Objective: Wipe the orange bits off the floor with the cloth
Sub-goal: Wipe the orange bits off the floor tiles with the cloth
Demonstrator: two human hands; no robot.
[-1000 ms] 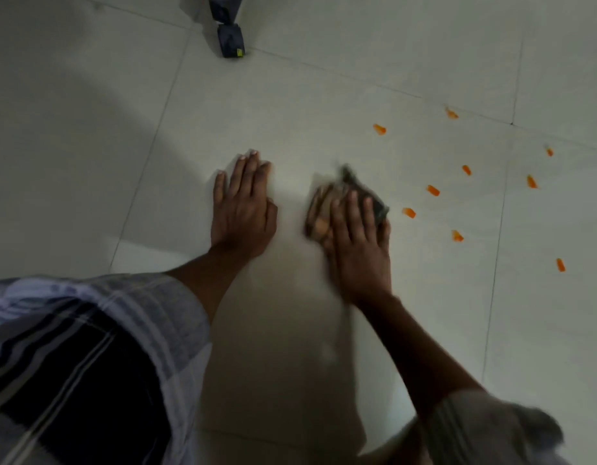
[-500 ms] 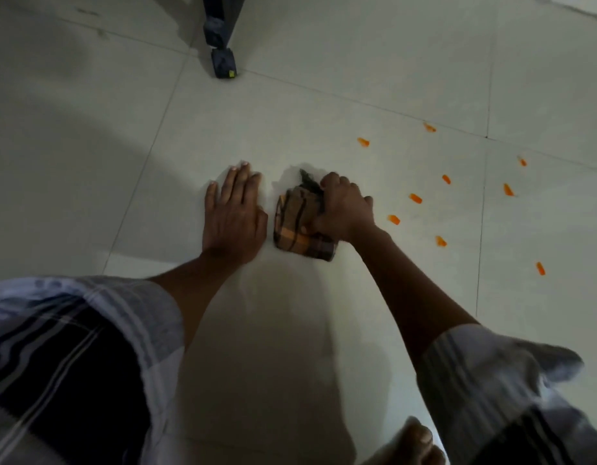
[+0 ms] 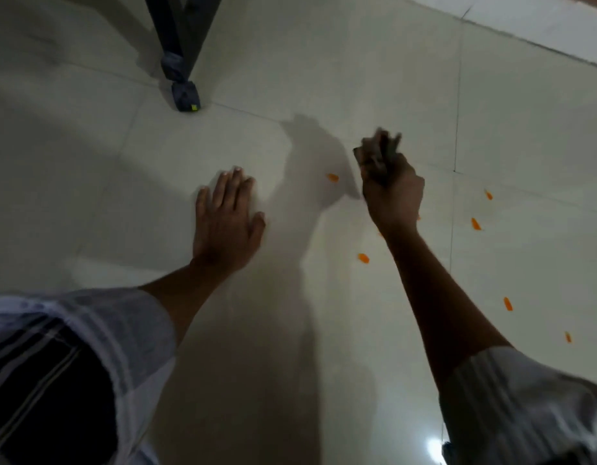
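Observation:
Several orange bits lie scattered on the pale tiled floor (image 3: 324, 78): one (image 3: 332, 177) just left of my right hand, one (image 3: 363, 258) below it, others (image 3: 475, 224) further right. My right hand (image 3: 392, 193) grips a dark bunched cloth (image 3: 379, 154), blurred by motion, over the floor among the bits. My left hand (image 3: 225, 223) rests flat on the tile, fingers straight, to the left of the bits.
A dark furniture leg (image 3: 184, 95) with a block foot stands on the floor at the upper left. A lighter wall base (image 3: 542, 25) runs across the upper right corner. My sleeves fill the lower corners.
My right hand has carried the cloth from beside my left hand up and to the right, among the orange bits. The view has shifted; my left hand stays flat.

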